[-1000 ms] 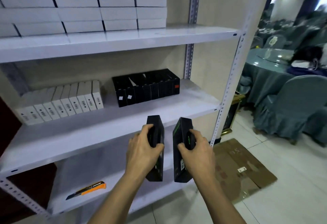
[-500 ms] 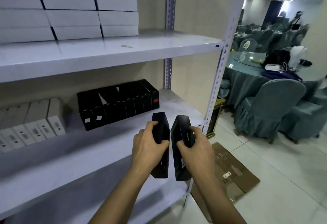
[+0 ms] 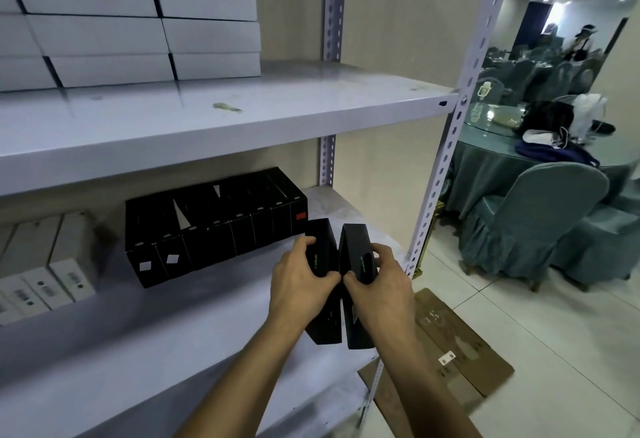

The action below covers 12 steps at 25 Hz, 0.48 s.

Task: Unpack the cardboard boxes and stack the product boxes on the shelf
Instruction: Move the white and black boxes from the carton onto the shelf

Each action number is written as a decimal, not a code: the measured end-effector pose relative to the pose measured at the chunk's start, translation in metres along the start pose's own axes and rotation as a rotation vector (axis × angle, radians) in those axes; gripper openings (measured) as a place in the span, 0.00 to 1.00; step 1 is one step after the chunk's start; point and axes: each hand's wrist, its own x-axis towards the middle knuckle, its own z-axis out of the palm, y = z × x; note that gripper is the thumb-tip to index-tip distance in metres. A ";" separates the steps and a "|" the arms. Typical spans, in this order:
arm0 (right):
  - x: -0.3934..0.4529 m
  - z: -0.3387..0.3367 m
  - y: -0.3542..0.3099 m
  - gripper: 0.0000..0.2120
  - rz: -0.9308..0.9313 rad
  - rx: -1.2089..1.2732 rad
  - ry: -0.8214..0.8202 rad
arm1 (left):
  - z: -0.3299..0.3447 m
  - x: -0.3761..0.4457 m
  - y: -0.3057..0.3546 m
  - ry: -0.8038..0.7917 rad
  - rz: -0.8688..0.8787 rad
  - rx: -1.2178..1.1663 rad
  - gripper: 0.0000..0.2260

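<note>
**Two Black Boxes Held at Middle Shelf**

The left hand grips the left black box; the right hand grips the right black box. Both boxes stand on edge, side by side, above the middle shelf — just right of the black box row. Each carries green lettering, too blurred to read. The row's end box shows a red label; white labels mark two front faces. Flattened cardboard lies on the floor.

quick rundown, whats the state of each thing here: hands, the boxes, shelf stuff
left hand: grips one black box, upright
right hand: grips the other black box, upright, beside the first
row of black boxes: standing on the middle shelf
white boxes: stacked flat on the upper shelf
flattened cardboard: lying on the floor
</note>
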 end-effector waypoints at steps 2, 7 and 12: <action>0.013 0.003 0.003 0.26 -0.010 0.008 -0.017 | 0.007 0.010 0.000 0.011 -0.013 -0.016 0.29; 0.046 0.011 0.014 0.24 -0.036 0.032 -0.056 | 0.023 0.035 0.001 0.033 -0.063 -0.095 0.27; 0.080 0.009 0.020 0.22 -0.054 0.121 -0.137 | 0.040 0.059 0.003 0.031 -0.102 -0.121 0.27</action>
